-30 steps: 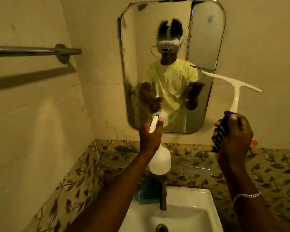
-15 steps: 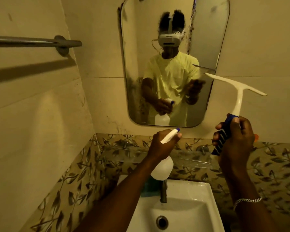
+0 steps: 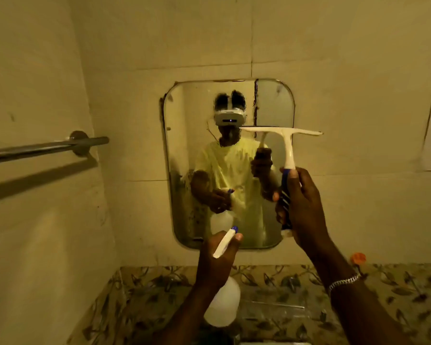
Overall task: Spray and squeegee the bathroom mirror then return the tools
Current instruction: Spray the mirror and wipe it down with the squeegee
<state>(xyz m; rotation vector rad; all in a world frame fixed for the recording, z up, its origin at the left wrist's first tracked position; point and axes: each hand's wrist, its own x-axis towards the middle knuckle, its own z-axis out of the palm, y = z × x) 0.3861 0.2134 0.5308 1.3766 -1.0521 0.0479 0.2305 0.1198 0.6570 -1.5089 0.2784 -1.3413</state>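
Both of your hands are gripping tools in front of the mirror [image 3: 184,150]. Your left hand [image 3: 218,260] is wrapping tightly around the neck of the spray bottle [image 3: 223,305], with the thumb resting beside the white trigger head and its blue nozzle tip pointing up and to the right, toward the lower part of the glass. You are holding the bottle below the mirror's bottom edge, its pale, translucent body hanging under your fist in front of the leaf-patterned tile band [image 3: 396,295]; how much liquid is sitting inside cannot be told in this dim light. Your right hand [image 3: 304,205] is clenching the blue-and-white striped grip of the squeegee [image 3: 288,145], fingers curling round it from the right, and you are holding it upright. Its white blade is lying level across the right half of the mirror, at about mid-height, jutting past the mirror's right edge; whether the blade is touching the glass cannot be told. A silver bracelet [image 3: 343,282] is circling your right wrist. A metal towel bar [image 3: 45,148] is sticking out from the left wall, and an orange cap [image 3: 358,257] is showing at the right, just above the tile band.
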